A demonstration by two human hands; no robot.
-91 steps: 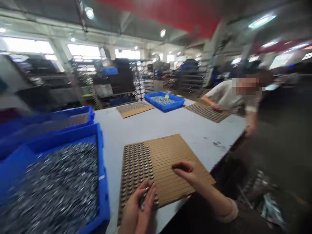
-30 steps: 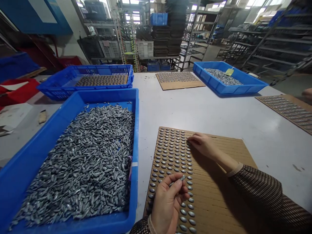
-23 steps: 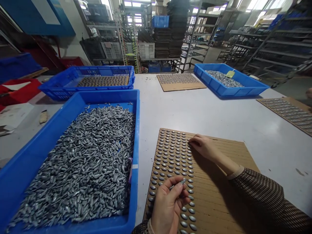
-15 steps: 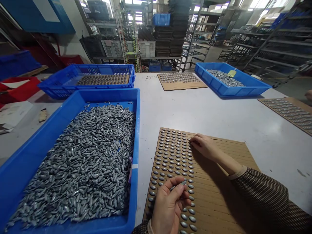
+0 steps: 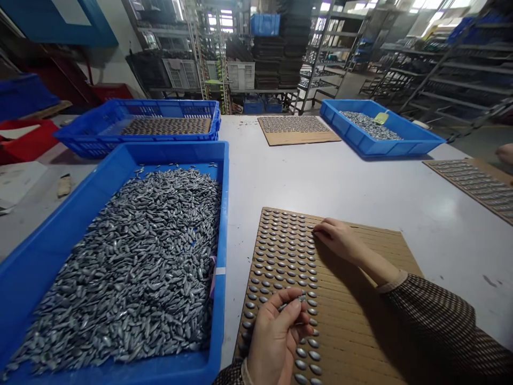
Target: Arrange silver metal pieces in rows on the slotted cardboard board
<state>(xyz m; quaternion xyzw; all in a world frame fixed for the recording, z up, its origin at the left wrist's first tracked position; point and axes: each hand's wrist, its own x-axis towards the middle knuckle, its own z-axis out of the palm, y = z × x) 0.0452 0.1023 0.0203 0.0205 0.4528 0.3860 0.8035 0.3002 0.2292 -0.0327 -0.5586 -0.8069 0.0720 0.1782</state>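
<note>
A sheet of corrugated cardboard [image 5: 360, 299] lies on the table, its left part set with rows of small grey spindle-shaped metal pieces [image 5: 281, 264]. Over these rows, at the near side, my left hand [image 5: 276, 331] is closed, with grey metal pieces showing between thumb and fingers. How many it holds I cannot tell. My right hand [image 5: 339, 240] pinches at the far end of the rightmost column, its fingertips down at the cardboard. They mostly hide the small metal piece there. Left of the sheet, a blue tray [image 5: 223, 224] holds a heap of the same pieces.
Behind the tray stands a blue crate [image 5: 160, 140] with a filled board inside. Another filled cardboard [image 5: 304, 140] lies at the back, beside a blue bin [image 5: 404, 147] with a yellow scoop [image 5: 381, 118]. At the right edge, another person's hand [image 5: 505, 154] is near a further board [image 5: 473, 179].
The view has shifted slightly, moving the surroundings a little up and left in the picture. Both hands keep nearly the same place and grip over the cardboard.
</note>
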